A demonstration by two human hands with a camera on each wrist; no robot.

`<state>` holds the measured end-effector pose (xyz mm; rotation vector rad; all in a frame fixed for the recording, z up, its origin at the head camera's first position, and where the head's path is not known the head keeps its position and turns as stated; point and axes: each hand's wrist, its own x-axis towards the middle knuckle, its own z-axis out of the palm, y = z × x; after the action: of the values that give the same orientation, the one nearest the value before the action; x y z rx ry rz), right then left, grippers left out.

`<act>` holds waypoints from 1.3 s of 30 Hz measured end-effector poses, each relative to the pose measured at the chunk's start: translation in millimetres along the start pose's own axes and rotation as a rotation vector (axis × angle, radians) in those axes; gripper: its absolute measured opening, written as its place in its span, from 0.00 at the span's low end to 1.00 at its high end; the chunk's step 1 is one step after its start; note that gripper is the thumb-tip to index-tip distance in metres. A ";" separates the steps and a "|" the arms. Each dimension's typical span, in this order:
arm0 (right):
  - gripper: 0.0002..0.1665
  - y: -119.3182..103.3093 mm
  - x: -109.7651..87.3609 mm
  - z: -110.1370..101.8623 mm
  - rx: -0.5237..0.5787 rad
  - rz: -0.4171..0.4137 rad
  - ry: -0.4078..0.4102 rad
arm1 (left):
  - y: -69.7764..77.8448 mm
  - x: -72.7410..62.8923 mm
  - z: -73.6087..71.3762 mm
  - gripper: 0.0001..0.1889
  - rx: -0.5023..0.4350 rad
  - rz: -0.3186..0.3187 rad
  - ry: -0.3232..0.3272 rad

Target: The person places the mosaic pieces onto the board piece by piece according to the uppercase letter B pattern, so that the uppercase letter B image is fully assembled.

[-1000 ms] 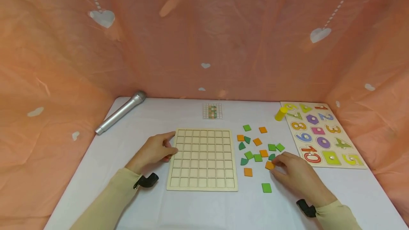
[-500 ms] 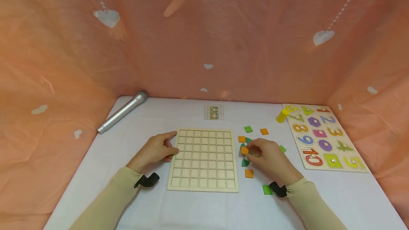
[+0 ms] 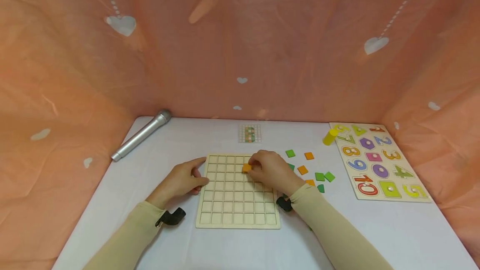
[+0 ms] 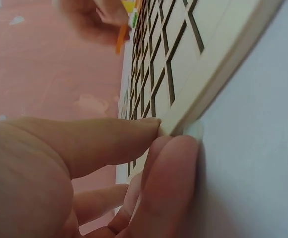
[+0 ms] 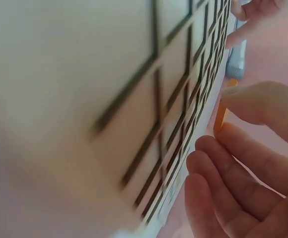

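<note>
At the left edge of a pale wooden grid board [image 3: 227, 207], my left hand [image 3: 181, 180] holds the rim. The left wrist view shows the thumb [image 4: 119, 136] on top of the rim and a curled finger [image 4: 171, 168] against its side, near the table. My right hand [image 3: 273, 171] is over the board's upper right part, pinching an orange square tile [image 3: 246, 168] between thumb and fingers. In the right wrist view the tile [image 5: 220, 113] stands edge-on, above the board surface. The grid cells in view hold no tiles. Part of the right side is hidden by the right hand.
Loose green [image 3: 290, 153] and orange tiles [image 3: 309, 156] lie right of the board, some behind the right arm. A small pattern card [image 3: 249, 133] lies beyond it. A silver microphone [image 3: 142, 134], a yellow cylinder [image 3: 330, 137] and a number puzzle [image 3: 375, 159] sit farther out.
My right hand has picked the orange tile from the loose pile and carried it left over the board. The left hand has stayed at the board's edge.
</note>
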<state>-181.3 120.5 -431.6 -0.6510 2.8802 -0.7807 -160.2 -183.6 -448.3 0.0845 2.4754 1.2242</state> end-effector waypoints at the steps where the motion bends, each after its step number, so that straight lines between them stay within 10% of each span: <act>1: 0.11 -3.1 4.6 2.0 0.002 -0.006 -0.009 | 0.1 -0.8 0.0 0.43 0.003 -0.002 0.000; 27: 0.10 -30.9 38.7 24.1 -0.109 -0.083 -0.066 | 5.8 -2.4 -0.7 0.43 -0.032 -0.022 -0.003; 39: 0.18 -8.4 16.4 1.5 0.066 0.019 -0.006 | 7.6 2.8 -7.6 0.46 0.011 -0.037 -0.074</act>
<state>-192.7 106.3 -428.3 -0.6167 2.8374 -0.8657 -166.3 -183.9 -439.0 0.0842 2.4094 1.1714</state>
